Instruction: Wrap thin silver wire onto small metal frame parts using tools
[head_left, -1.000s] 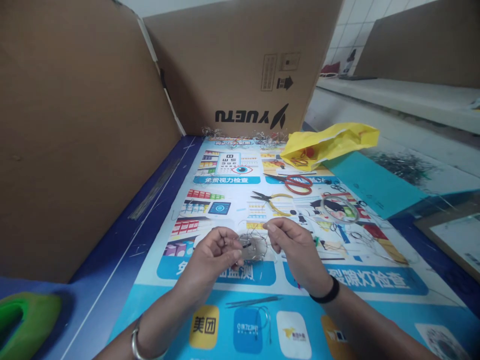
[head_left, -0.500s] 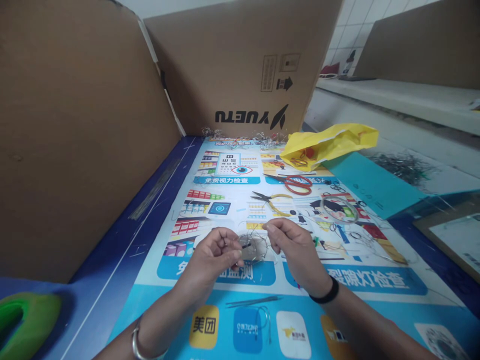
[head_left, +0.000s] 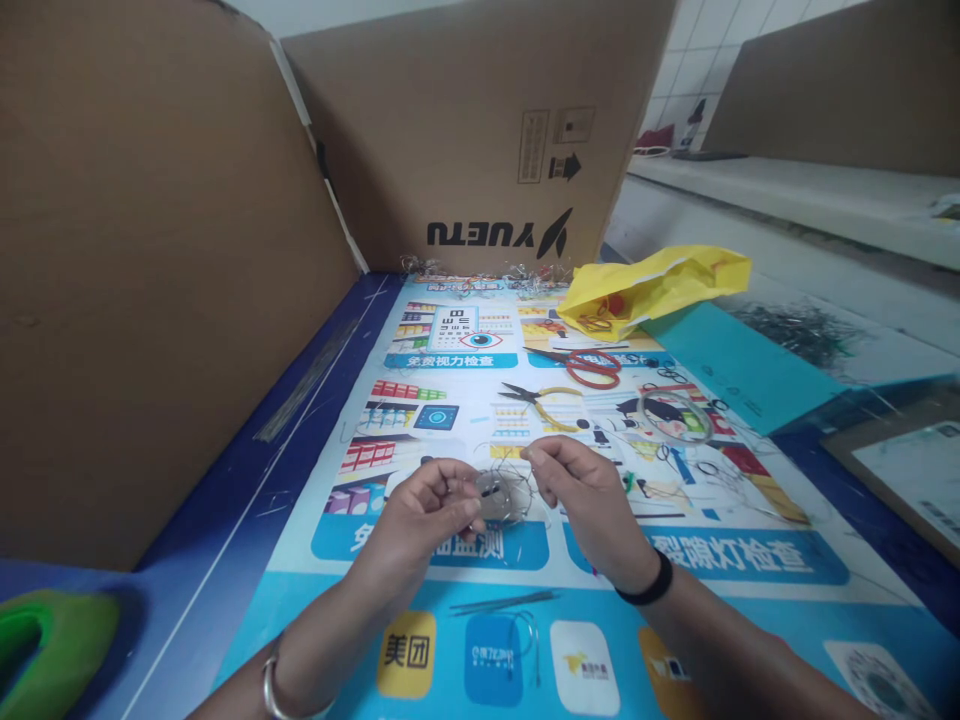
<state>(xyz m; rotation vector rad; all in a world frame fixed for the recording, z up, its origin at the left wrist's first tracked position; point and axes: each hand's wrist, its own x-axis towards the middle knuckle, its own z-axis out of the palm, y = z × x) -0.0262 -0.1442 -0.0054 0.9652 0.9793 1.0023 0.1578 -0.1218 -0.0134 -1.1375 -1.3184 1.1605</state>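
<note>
Between my two hands is a small tangle of thin bent wire (head_left: pixel 517 490), roughly round, with loose ends sticking up. My left hand (head_left: pixel 439 505) is closed on its left side, thumb against the fingers. At the upper right of the tangle, my right hand (head_left: pixel 574 485) pinches a thin wire end between thumb and forefinger. Just beyond the hands lie pliers (head_left: pixel 544 400) with yellow handles, jaws pointing left. Scissors (head_left: pixel 589 367) with red handles rest a little farther back. Several straight wires (head_left: pixel 504 603) lie on the printed sheet nearer to me.
A yellow bag (head_left: pixel 652 290) lies open at the back right. Coiled wire (head_left: pixel 675 415) sits right of the pliers. Cardboard panels (head_left: pixel 450 130) stand at the back and left. A green tape roll (head_left: pixel 56 640) is at the lower left, a heap of wire scraps (head_left: pixel 787 335) at the right.
The view has shifted slightly. My hands keep almost the same grip on the wire, with only small movement of the fingers.
</note>
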